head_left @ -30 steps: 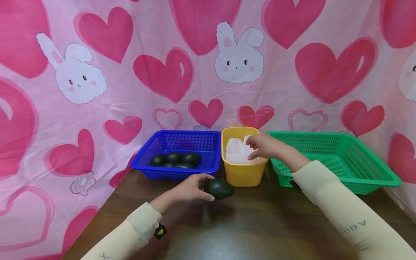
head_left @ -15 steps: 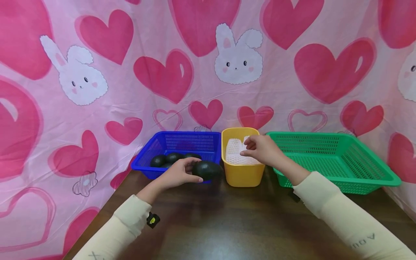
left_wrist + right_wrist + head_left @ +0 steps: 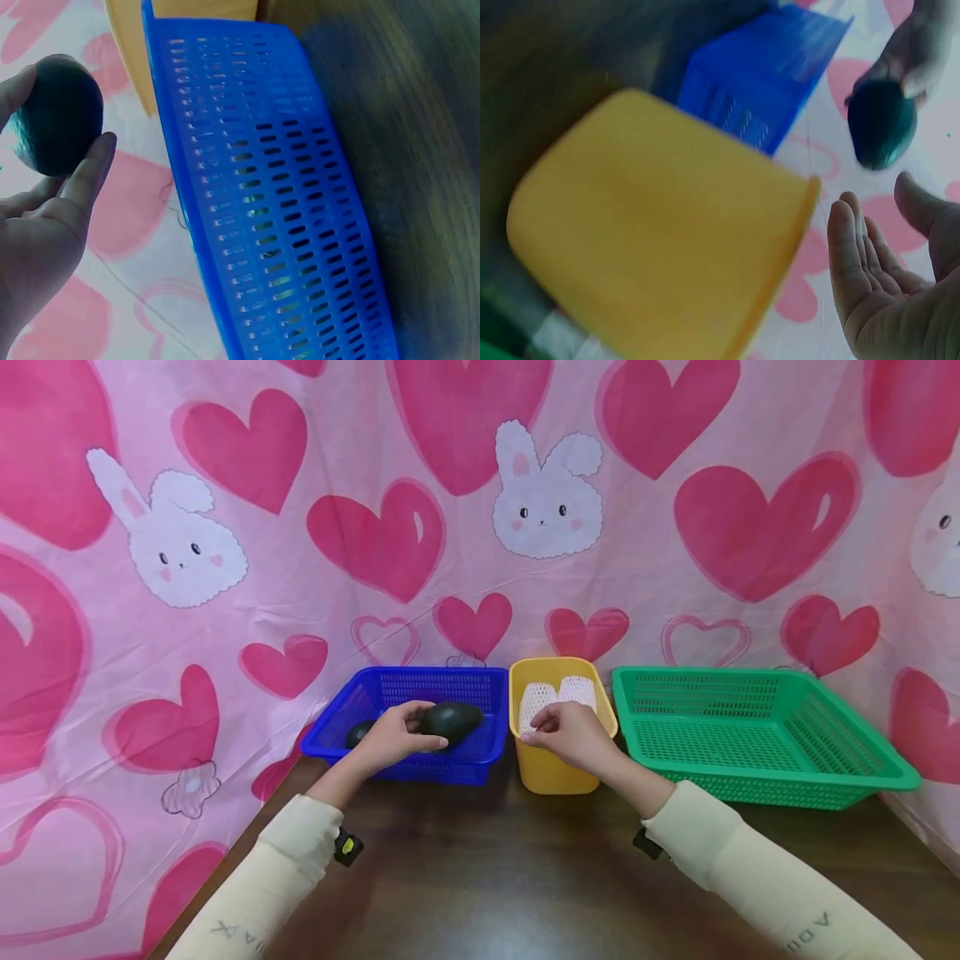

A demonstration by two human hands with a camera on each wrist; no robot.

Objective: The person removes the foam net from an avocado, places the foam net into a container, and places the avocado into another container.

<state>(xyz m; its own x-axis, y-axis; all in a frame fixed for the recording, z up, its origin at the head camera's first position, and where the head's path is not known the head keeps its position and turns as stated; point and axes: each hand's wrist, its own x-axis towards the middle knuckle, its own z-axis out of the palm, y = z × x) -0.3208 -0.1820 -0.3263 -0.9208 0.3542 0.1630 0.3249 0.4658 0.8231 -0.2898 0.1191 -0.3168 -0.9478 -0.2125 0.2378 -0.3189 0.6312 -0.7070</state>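
My left hand grips a dark green avocado between thumb and fingers, held up over the blue basket. In the left wrist view the avocado appears above the level of the basket's rim. Another avocado shows inside that basket; my hand hides whatever else lies there. My right hand hovers over the front of the yellow bin, which contains white foam net sleeves. Seen from the right wrist, this hand has its thumb and fingers apart, with nothing between them.
A green basket stands right of the yellow bin, with no contents visible. All three containers sit in a row at the back of the dark wooden table. Behind them hangs a pink cloth with hearts and rabbits.
My left hand has carried the avocado up and leftward from in front of the yellow bin to over the blue basket. My right hand has shifted left and slightly down, toward the bin's front edge.
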